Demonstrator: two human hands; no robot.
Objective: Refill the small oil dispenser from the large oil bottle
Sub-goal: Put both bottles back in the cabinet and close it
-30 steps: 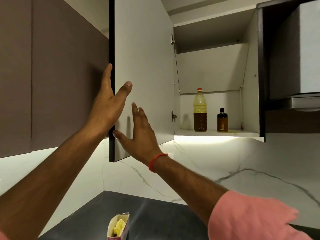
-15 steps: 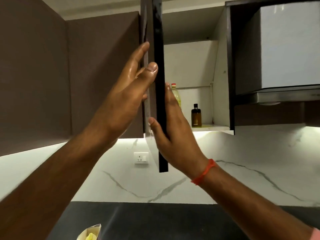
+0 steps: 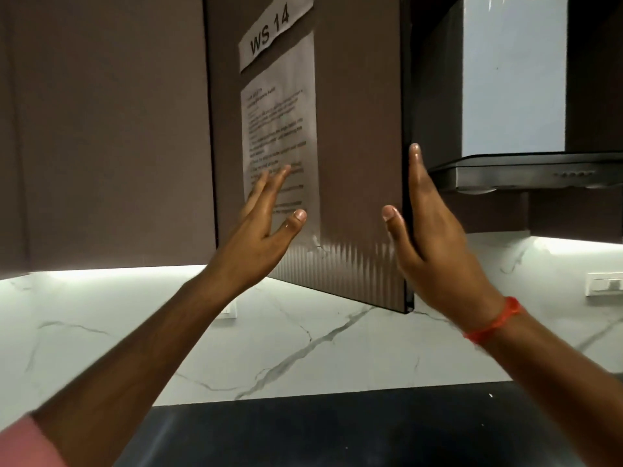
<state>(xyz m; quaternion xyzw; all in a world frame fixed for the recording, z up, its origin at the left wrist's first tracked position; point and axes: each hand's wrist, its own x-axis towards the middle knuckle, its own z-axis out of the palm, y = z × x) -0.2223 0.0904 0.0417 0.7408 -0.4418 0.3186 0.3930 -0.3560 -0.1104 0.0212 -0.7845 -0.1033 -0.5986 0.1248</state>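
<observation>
A brown wall cupboard door (image 3: pixel 357 156), papered with a printed notice (image 3: pixel 279 143), stands almost shut between two raised hands. The left hand (image 3: pixel 266 227) hovers wide open before the notice; the right hand (image 3: pixel 431 224), flat and empty, lies along the door's right edge. Neither oil bottle nor dispenser is visible, so how far the refill stands cannot be judged. Below: white marbled wall (image 3: pixel 303 342), dark tabletop (image 3: pixel 337 433); right, a range hood (image 3: pixel 526 170).

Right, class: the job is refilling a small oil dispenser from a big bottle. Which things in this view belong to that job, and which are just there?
Belongs to the job:
cabinet door, with the left hand open near its front and the right hand at its edge. No bottle shows.

Just there:
WS 14 label
printed sheet
range hood
wall switch
red wristband
</observation>
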